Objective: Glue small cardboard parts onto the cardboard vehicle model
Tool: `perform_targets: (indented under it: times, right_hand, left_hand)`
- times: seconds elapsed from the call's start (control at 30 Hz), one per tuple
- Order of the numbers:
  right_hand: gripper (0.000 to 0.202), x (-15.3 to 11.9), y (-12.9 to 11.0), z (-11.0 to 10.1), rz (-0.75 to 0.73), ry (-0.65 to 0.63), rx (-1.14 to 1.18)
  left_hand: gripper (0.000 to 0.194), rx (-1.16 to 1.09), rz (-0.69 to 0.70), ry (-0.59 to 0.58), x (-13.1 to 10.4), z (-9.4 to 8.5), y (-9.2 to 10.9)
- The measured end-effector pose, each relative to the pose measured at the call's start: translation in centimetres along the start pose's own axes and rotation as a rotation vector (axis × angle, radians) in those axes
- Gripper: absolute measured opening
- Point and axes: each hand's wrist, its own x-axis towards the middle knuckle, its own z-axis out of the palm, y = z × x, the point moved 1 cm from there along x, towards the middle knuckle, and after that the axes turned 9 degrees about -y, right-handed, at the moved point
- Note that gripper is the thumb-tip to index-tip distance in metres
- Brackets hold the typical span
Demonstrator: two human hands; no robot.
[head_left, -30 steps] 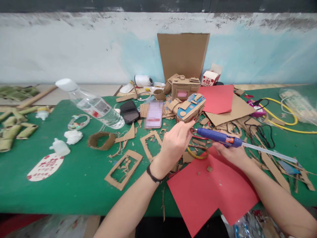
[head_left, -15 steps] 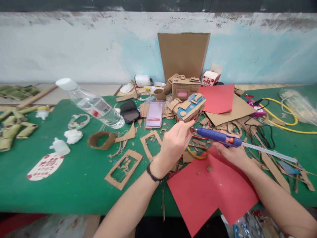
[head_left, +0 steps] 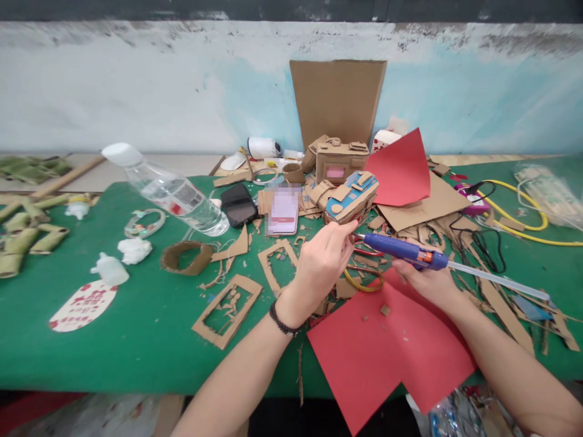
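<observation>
My right hand (head_left: 426, 279) grips a blue glue gun (head_left: 401, 250), its nozzle pointing left and a clear glue stick (head_left: 498, 280) poking out of the back. Close to the nozzle tip is my left hand (head_left: 323, 258), fingers pinched together; whatever they hold is hidden behind them. Just beyond the left fingers sits a small cardboard camera model (head_left: 350, 197) with a blue top. A second cardboard camera (head_left: 340, 161) stands behind it. Below the glue gun lie scissors with a yellow-and-red handle (head_left: 364, 285) and red paper (head_left: 364, 346) dotted with scraps.
Cardboard frames (head_left: 228, 311), a phone (head_left: 283, 212), a black case (head_left: 239, 205) and a tilted water bottle (head_left: 170, 191) lie to the left. Behind stands another red sheet (head_left: 401, 173). A purple power strip (head_left: 473, 200) with a yellow cable (head_left: 542, 224) and cardboard scraps lies at right.
The glue gun has shifted very slightly right, its nozzle a little farther from my left fingers. The rear red sheet has lifted and curled upward, covering part of the white box behind it.
</observation>
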Motion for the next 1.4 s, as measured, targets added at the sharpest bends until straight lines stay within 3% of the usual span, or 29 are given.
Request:
perform_targets:
  times: [0.53,1.17,1.4]
  right_hand:
    - [0.043,0.1,-0.3,-0.1,-0.040,-0.004,0.012]
    - [0.048,-0.1,0.3,-0.2,0.022,-0.024,-0.037]
    - [0.039,-0.1,0.6,-0.8,-0.033,0.043,0.065]
  left_hand:
    - [0.023,-0.009,-0.011,-0.007,0.0,0.1,-0.1]
    - [0.023,-0.048,-0.040,-0.017,-0.1,-0.1,-0.5]
    - [0.021,-0.046,-0.066,0.031,0.0,-0.5,-0.7]
